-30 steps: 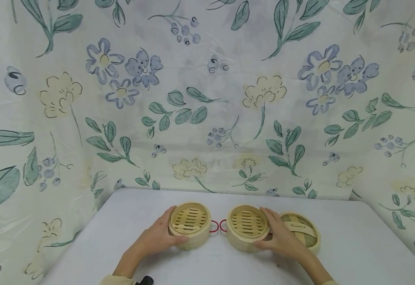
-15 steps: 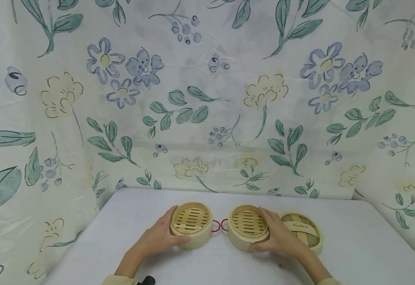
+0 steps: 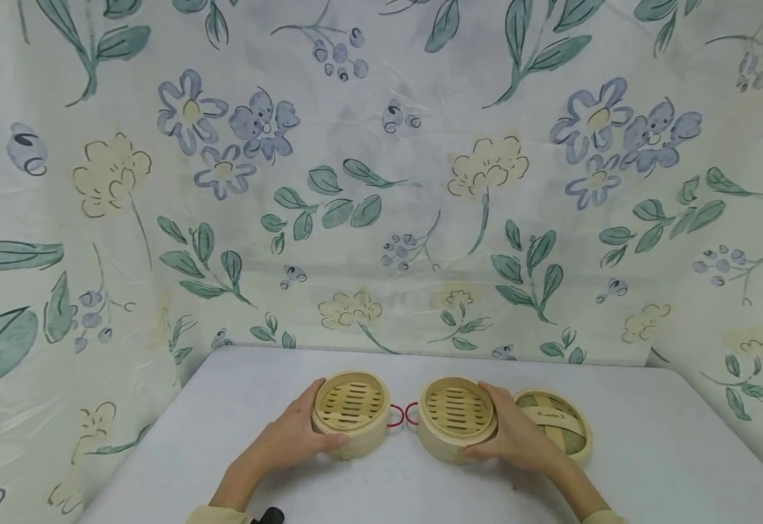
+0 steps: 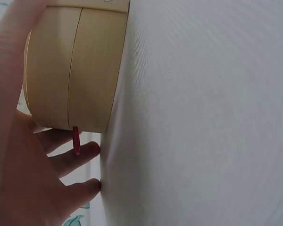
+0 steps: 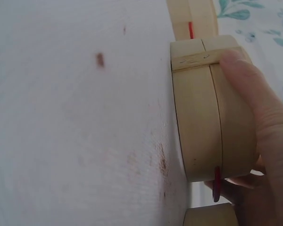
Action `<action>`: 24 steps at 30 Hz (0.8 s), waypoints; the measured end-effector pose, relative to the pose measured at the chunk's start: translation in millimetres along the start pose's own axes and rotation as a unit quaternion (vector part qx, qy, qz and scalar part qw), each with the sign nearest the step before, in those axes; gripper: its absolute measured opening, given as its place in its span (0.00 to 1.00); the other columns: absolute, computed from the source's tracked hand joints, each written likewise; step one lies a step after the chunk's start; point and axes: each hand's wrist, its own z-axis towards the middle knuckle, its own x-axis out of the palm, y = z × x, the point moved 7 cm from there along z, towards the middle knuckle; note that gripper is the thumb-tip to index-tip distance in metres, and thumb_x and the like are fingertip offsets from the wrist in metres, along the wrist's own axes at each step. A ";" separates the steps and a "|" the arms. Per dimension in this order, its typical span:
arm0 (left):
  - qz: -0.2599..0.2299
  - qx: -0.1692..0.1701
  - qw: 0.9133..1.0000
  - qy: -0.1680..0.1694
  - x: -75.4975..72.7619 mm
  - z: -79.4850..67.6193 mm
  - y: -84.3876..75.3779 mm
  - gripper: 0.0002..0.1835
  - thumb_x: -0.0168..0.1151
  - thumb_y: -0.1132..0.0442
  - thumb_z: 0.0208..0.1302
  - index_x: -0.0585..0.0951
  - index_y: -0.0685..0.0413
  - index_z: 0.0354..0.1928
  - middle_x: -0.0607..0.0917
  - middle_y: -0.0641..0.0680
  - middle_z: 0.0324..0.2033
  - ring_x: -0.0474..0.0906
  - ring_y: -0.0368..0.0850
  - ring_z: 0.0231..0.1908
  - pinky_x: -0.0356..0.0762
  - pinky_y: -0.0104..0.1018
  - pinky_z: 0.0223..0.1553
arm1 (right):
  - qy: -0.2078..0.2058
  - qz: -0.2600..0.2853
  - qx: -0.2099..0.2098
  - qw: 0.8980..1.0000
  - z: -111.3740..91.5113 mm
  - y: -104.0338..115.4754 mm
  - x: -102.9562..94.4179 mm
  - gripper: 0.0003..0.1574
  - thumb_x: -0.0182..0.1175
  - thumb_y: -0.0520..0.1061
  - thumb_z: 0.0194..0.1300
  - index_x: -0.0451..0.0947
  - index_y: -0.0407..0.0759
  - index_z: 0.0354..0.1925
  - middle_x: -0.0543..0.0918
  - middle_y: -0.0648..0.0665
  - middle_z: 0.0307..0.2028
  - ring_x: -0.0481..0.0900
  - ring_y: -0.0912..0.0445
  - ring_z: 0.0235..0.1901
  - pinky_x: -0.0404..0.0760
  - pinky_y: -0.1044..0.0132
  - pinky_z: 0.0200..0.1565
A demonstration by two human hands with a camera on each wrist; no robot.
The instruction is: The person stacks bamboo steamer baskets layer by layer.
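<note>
Two round bamboo steamer baskets with slatted bottoms stand on the white table side by side, a small gap between their red loops. The left steamer basket (image 3: 353, 404) is gripped at its left side by my left hand (image 3: 286, 437), thumb on the front wall. Around the right side of the right steamer basket (image 3: 454, 409) curls my right hand (image 3: 521, 437); its thumb presses the wall seam in the right wrist view. Beneath the left basket's wall (image 4: 75, 66), the left wrist view shows a red loop (image 4: 76, 141) near my fingers. My far fingertips are partly hidden.
A round bamboo steamer lid (image 3: 567, 422) with a crossing band lies just right of my right hand, partly covered by it. Small brown marks (image 5: 100, 60) spot the white table (image 3: 381, 495). A flower-patterned sheet (image 3: 381, 182) rises behind the table and along its sides.
</note>
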 end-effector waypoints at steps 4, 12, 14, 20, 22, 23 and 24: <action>-0.005 0.001 1.000 -0.001 0.6 0.4 1.0 0.66 0.63 0.24 0.33 0.48 0.51 0.71 0.59 0.56 0.68 0.56 0.57 0.66 0.57 0.64 0.58 | -0.005 0.003 -0.005 1.000 0.5 0.2 -0.8 0.76 0.71 0.72 0.30 0.51 0.40 0.68 0.63 0.42 0.63 0.62 0.47 0.63 0.63 0.50 0.61; -0.013 0.002 1.000 0.001 1.0 1.2 1.3 0.66 0.64 0.25 0.33 0.48 0.50 0.71 0.59 0.56 0.68 0.55 0.57 0.66 0.57 0.64 0.58 | -0.019 0.001 -0.007 1.000 0.1 1.1 -3.5 0.75 0.72 0.73 0.27 0.53 0.42 0.67 0.64 0.42 0.62 0.64 0.47 0.62 0.64 0.51 0.61; -0.016 0.002 1.000 0.003 1.0 1.4 1.4 0.66 0.64 0.25 0.33 0.48 0.50 0.71 0.59 0.56 0.68 0.55 0.57 0.66 0.56 0.64 0.59 | -0.020 -0.002 -0.008 1.000 -0.1 1.5 -4.0 0.75 0.72 0.73 0.27 0.53 0.43 0.67 0.64 0.43 0.62 0.64 0.47 0.62 0.64 0.51 0.61; -0.024 0.000 1.000 0.009 1.4 1.8 1.8 0.67 0.65 0.26 0.33 0.47 0.51 0.71 0.57 0.56 0.69 0.53 0.57 0.67 0.54 0.63 0.61 | -0.021 -0.004 -0.017 1.000 -0.9 2.4 -5.8 0.74 0.71 0.73 0.28 0.54 0.42 0.67 0.64 0.42 0.62 0.64 0.47 0.62 0.64 0.51 0.61; -0.023 -0.001 1.000 0.010 1.5 2.1 1.9 0.67 0.65 0.26 0.33 0.47 0.51 0.72 0.57 0.56 0.69 0.53 0.57 0.67 0.54 0.63 0.61 | -0.022 0.005 -0.015 1.000 -0.9 1.4 -6.7 0.73 0.71 0.73 0.29 0.54 0.43 0.67 0.64 0.43 0.62 0.64 0.48 0.62 0.65 0.50 0.61; -0.024 -0.003 1.000 0.010 1.4 2.2 1.8 0.67 0.65 0.26 0.33 0.47 0.51 0.72 0.57 0.56 0.69 0.53 0.58 0.67 0.53 0.63 0.61 | -0.025 0.011 -0.013 1.000 -0.7 0.7 -7.7 0.72 0.71 0.72 0.29 0.54 0.44 0.66 0.64 0.44 0.62 0.64 0.48 0.62 0.65 0.50 0.61; -0.024 -0.004 1.000 0.011 1.4 2.2 1.7 0.67 0.65 0.26 0.33 0.47 0.51 0.72 0.57 0.56 0.69 0.53 0.57 0.67 0.53 0.63 0.61 | -0.028 0.020 -0.010 0.999 -0.5 -0.4 -8.6 0.70 0.72 0.72 0.31 0.55 0.45 0.66 0.64 0.45 0.61 0.64 0.49 0.62 0.65 0.51 0.61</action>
